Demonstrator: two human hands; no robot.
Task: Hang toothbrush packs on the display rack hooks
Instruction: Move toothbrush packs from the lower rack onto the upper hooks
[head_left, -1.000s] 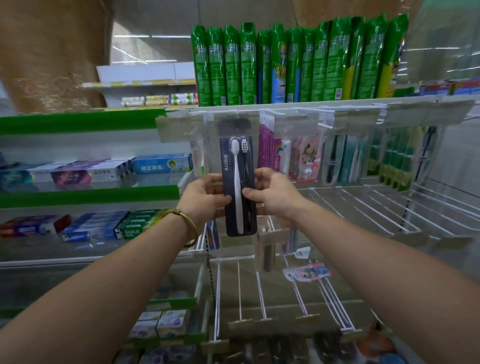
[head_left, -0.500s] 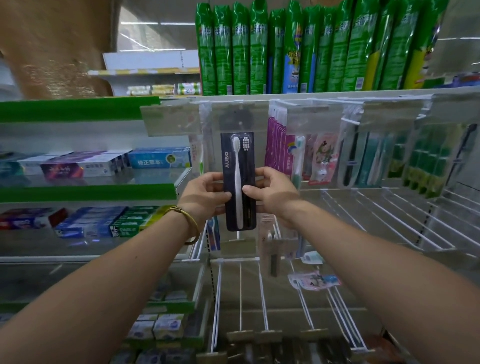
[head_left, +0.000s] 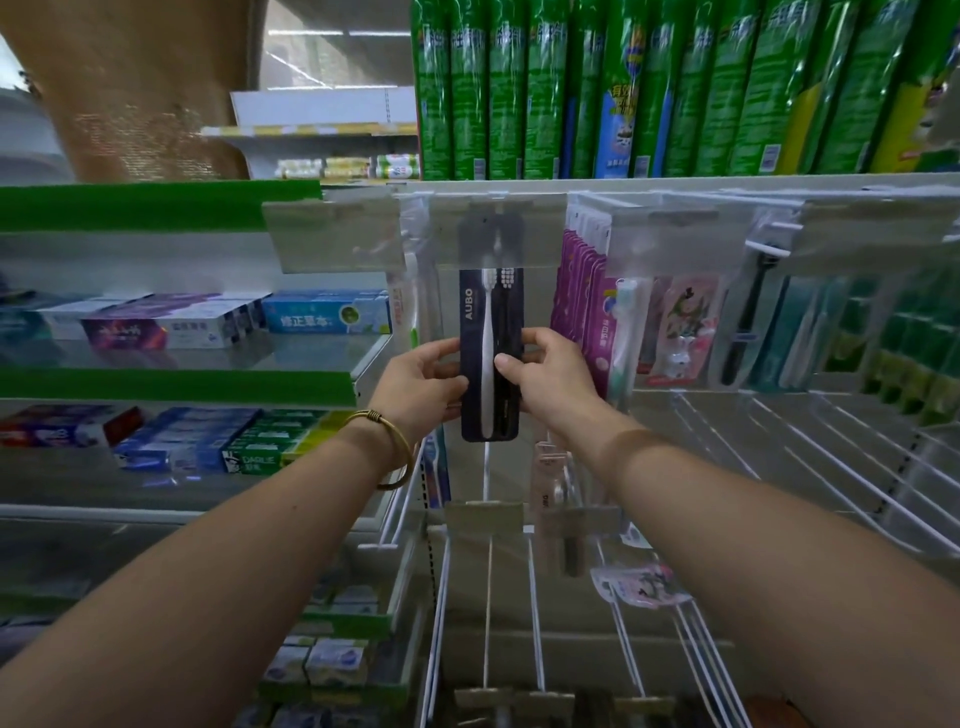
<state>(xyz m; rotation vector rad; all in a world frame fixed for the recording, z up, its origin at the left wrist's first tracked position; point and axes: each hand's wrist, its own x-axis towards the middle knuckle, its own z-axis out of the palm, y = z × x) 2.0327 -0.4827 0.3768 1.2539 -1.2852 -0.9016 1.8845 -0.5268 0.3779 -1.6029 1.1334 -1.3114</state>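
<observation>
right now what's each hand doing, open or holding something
Left hand: pinches the left edge of the dark toothbrush pack.
Right hand: pinches the same pack's right edge, thumb on its front.

The dark toothbrush pack (head_left: 488, 332) says "AUBO" in white letters that run up its left side. A green toothpaste box (head_left: 254, 457) at the front edge of the low shelf (head_left: 104, 512) says "DARLIE". A blue box (head_left: 324, 317) on the higher shelf (head_left: 156, 387) says "修正草本". The other labels are too blurry to read.

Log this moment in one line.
held: dark navy AUBO toothbrush pack; left hand: pinches left edge; right hand: pinches right edge; top: behind clear plastic label strip
</observation>
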